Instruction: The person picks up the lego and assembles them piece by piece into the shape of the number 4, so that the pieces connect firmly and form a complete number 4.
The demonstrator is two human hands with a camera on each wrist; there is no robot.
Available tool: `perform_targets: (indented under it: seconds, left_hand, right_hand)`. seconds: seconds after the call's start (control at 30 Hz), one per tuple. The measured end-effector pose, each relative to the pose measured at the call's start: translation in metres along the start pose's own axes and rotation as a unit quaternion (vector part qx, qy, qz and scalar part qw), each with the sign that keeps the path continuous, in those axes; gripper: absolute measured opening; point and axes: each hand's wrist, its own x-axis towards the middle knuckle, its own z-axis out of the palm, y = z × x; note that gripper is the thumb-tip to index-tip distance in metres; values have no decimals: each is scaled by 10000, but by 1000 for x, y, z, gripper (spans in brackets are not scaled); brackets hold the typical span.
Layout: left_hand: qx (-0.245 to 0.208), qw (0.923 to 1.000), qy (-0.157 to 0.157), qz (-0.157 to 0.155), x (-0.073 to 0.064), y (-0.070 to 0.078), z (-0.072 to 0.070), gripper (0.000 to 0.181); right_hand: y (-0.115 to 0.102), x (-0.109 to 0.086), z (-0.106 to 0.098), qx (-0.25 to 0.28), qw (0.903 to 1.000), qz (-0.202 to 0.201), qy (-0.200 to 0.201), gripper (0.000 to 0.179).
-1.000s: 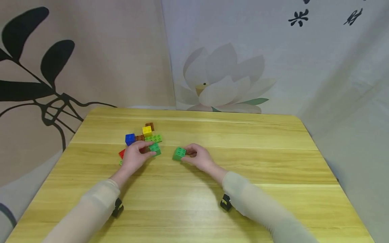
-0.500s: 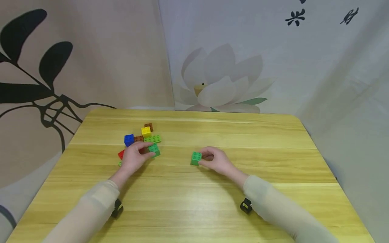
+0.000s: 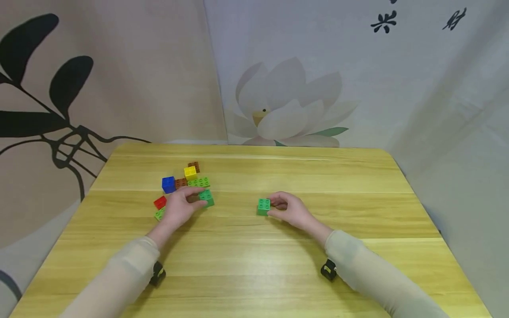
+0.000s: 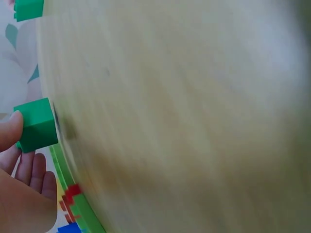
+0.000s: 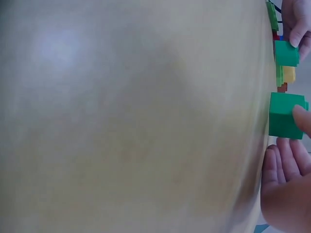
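My left hand [image 3: 180, 207] pinches a green building block [image 3: 207, 198] between thumb and fingers, at the right edge of the loose blocks. In the left wrist view the thumb lies against one side of that block [image 4: 36, 125]. To the right, my right hand [image 3: 292, 210] pinches a second green block [image 3: 263, 206], studs facing up, at the middle of the table. In the right wrist view the thumb presses this block [image 5: 285, 116], with the other fingers beneath it in the picture. A gap of bare wood separates the two green blocks.
Around the left hand lie a blue block [image 3: 169, 184], a yellow block [image 3: 190, 173], brown blocks [image 3: 193, 166], a red block [image 3: 160, 202], a long light green block [image 3: 199, 182] and another light green block [image 3: 159, 213]. A printed curtain hangs behind the wooden table [image 3: 254, 265].
My right hand has carried its green block rightward, away from the left hand. Lately the left hand has shifted slightly right with its block, baring more of the red and light green blocks.
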Motion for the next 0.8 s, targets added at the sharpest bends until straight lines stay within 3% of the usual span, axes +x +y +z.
perform_targets:
  seconds: [0.27, 0.43, 0.8]
  left_hand:
    - [-316, 9995, -72, 65, 2, 18, 6, 37]
    - [-730, 9969, -274, 137, 5, 32, 13, 36]
    - [-1322, 9850, -767, 800, 14, 68, 31, 35]
  right_hand:
    - [1, -1, -1, 10, 9999, 123, 19, 36]
    - [2, 0, 0, -29, 9999, 135, 57, 34]
    - [2, 5, 5, -148, 9998, -14, 125, 34]
